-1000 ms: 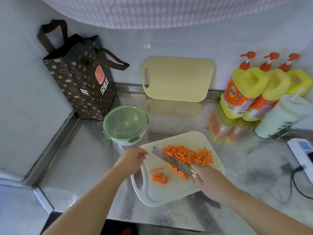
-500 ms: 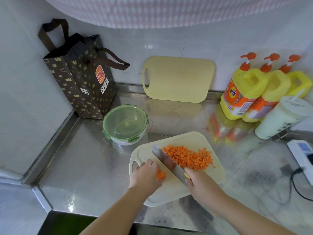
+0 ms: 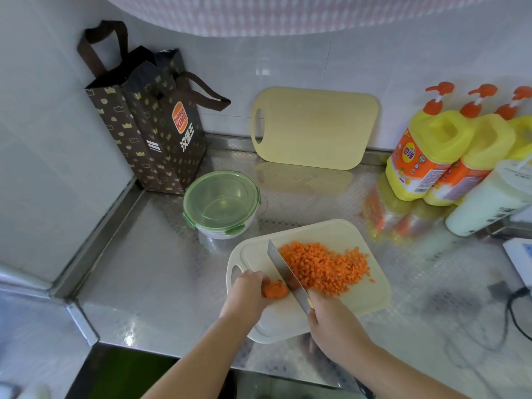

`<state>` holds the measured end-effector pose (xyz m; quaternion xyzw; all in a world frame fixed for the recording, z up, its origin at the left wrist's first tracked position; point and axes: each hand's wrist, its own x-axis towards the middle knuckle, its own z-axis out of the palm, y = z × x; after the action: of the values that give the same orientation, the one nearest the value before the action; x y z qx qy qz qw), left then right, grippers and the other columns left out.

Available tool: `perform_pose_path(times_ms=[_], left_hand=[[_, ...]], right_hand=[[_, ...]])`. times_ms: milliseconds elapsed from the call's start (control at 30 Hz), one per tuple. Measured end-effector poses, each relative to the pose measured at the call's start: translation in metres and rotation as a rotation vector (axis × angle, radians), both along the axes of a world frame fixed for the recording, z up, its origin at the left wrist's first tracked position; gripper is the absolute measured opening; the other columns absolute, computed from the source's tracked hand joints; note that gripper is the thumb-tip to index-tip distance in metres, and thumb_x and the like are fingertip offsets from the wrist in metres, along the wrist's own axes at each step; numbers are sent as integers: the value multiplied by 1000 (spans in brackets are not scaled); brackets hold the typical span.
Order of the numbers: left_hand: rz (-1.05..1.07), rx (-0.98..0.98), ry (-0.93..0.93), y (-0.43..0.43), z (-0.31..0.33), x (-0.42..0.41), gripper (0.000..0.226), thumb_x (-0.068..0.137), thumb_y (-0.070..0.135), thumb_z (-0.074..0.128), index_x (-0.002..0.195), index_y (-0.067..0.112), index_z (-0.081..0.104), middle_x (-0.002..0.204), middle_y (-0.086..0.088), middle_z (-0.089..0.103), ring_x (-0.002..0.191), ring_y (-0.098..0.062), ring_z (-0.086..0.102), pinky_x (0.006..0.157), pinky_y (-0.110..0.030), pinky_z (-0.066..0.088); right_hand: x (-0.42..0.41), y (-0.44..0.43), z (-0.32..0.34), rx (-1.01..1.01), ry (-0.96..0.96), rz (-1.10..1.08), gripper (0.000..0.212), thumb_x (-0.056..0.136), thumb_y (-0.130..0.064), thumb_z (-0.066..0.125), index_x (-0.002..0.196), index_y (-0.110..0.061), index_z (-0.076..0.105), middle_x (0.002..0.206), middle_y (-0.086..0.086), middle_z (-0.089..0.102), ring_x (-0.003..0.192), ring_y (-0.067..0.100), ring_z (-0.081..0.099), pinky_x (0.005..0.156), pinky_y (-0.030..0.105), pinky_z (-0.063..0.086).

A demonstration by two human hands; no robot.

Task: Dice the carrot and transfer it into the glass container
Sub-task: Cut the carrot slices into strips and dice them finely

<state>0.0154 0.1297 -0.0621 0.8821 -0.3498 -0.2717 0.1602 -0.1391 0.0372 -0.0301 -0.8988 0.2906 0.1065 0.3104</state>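
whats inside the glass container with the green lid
Through its translucent green lid the glass container looks empty: no orange shows. The diced carrot lies on the white cutting board. The tinted lid blurs the bottom, so small bits cannot be ruled out.

Both bare forearms reach in from the bottom edge, the left from 7 o'clock, the right from 5 o'clock. The left hand point(image 3: 247, 292) curls its fingers over a carrot piece point(image 3: 275, 290). The right hand point(image 3: 331, 322), at its 4 o'clock, grips a knife point(image 3: 283, 269).
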Motion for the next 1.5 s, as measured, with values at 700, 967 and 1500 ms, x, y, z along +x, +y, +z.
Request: perform_pose_path(times_ms=[700, 967, 1500], left_hand=[[24, 26, -93, -6, 4, -13, 37, 86, 41, 63, 113, 19, 51, 114, 3, 46, 94, -19, 59, 79, -32, 51], [34, 6, -72, -6, -1, -13, 34, 86, 33, 62, 115, 20, 52, 116, 2, 47, 95, -18, 58, 78, -28, 49], [51, -49, -77, -6, 0, -17, 27, 85, 35, 61, 106, 20, 53, 109, 5, 47, 89, -18, 58, 72, -29, 48]], right_hand=[[4, 1, -3, 3, -23, -3, 25, 95, -14, 35, 78, -30, 28, 65, -6, 42, 60, 13, 50, 50, 20, 30], [7, -1, 7, -35, 12, 18, 31, 97, -14, 36, 73, -31, 26, 68, -8, 35, 57, 4, 35, 49, 22, 26], [-1, -3, 23, -117, -24, 82, 23, 99, -15, 32, 118, -14, 44, 74, -14, 37, 65, 4, 40, 51, 21, 30]])
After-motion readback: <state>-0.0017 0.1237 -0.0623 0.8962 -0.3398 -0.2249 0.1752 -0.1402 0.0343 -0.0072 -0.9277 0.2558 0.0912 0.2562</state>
